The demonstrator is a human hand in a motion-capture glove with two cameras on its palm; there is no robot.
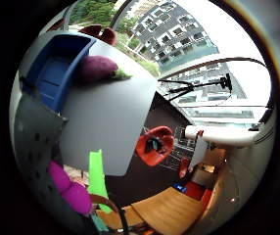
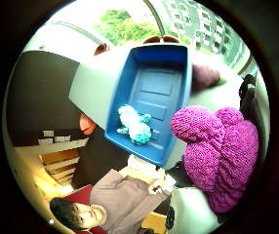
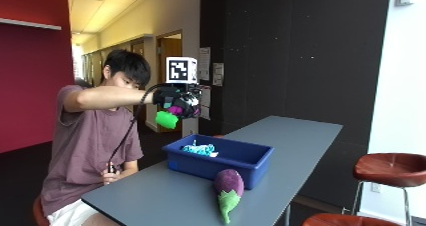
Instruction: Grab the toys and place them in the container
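I see my gloved hand (image 3: 178, 103) raised high at centre frame in the outside view, its fingers curled round a knitted toy (image 3: 172, 114) that shows magenta with a bright green end hanging below the glove. The hand is in the air, up and to the left of the bin (image 3: 219, 158), well clear of the surface (image 3: 166, 193).

The thumb-side palm view gives me what the outside one cannot: the magenta knit (image 2: 217, 156) bulges close against the palm at the right of the frame, and I look straight down into the blue bin (image 2: 154, 97), where a teal and white toy (image 2: 134, 125) lies near one end. From outside that teal toy (image 3: 200, 149) only peeks over the rim.

The little-finger view shows the green end (image 1: 97, 178) and a bit of magenta at lower left, the bin (image 1: 57, 68) at upper left, and an eggplant toy (image 1: 98, 68) lying just beside it on the grey surface (image 1: 110, 122).

In the outside view the eggplant (image 3: 228, 188) lies at lower centre against the bin's near wall, purple end towards it, green stem pointing to the surface's near edge.

The surface is long and grey, running towards a dark panelled wall. A red wall is at left, brown stools (image 3: 389, 168) at lower right. The person sits at the surface's left end.
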